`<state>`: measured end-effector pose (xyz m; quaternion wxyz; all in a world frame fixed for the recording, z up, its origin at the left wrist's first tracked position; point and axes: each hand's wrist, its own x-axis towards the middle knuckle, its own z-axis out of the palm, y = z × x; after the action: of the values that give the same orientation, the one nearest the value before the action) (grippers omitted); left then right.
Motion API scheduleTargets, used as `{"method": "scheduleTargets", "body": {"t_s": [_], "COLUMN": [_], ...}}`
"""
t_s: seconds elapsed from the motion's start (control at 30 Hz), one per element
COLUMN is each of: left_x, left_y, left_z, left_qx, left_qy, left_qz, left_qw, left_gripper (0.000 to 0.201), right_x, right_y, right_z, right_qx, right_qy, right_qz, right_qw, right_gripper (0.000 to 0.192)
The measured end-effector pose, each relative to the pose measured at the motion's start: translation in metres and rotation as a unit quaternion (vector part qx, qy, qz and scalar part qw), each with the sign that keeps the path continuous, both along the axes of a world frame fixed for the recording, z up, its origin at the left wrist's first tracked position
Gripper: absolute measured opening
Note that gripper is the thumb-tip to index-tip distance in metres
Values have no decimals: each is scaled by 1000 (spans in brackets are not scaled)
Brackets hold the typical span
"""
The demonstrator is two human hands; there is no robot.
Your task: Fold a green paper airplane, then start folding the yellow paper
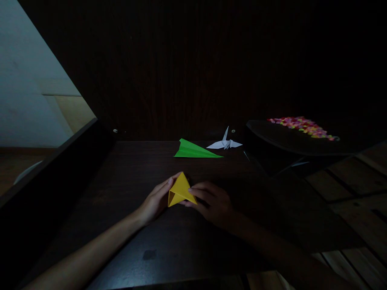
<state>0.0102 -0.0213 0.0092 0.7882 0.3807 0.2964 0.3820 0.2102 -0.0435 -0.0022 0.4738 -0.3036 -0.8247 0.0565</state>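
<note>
A folded piece of yellow origami paper (182, 188), triangular with a flap open along its lower edge, is held between my two hands just above the dark tabletop. My left hand (155, 201) grips its left side, the thumb along the upper left edge and the other fingers mostly hidden behind. On the right, the fingers of my right hand (211, 201) pinch the paper's right corner, some on the face and some beneath. Beyond the hands lies a green paper plane (195, 150), its nose toward the right. Beside it stands a white paper crane (225, 143).
The dark wooden tabletop (136, 249) meets an upright back panel (181, 72) and a raised left side board (60, 149). At right, a dark surface (272, 135) holds a pile of pink, red and yellow pieces (304, 127). A thin pale stick (246, 156) lies near the crane.
</note>
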Motion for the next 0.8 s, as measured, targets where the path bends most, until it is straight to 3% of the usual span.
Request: {"method": "scheduleTargets", "body": {"t_s": [0.2, 0.4, 0.53, 0.67, 0.8], "left_x": [-6, -9, -7, -5, -6], "left_y": [-4, -6, -6, -5, -4], "left_z": [9, 10, 10, 10, 10], "left_qx": [-78, -82, -47, -22, 20], "left_qy": [-136, -173, -173, -138, -118], "left_qz": [-90, -105, -104, -82, -71], "left_qw": [984, 976, 978, 987, 990], "left_gripper": [54, 61, 73, 76, 68], "right_x": [0, -4, -4, -2, -2], "right_y": [-3, -6, -7, -9, -8], "right_z": [-5, -3, 0, 0, -2], "right_qx": [70, 104, 97, 70, 25], "right_qy": [-133, -171, -155, -105, -34], "right_qz": [-12, -38, -30, -47, -66], "right_qw": [989, 979, 983, 991, 997], "right_gripper": [34, 33, 31, 40, 40]}}
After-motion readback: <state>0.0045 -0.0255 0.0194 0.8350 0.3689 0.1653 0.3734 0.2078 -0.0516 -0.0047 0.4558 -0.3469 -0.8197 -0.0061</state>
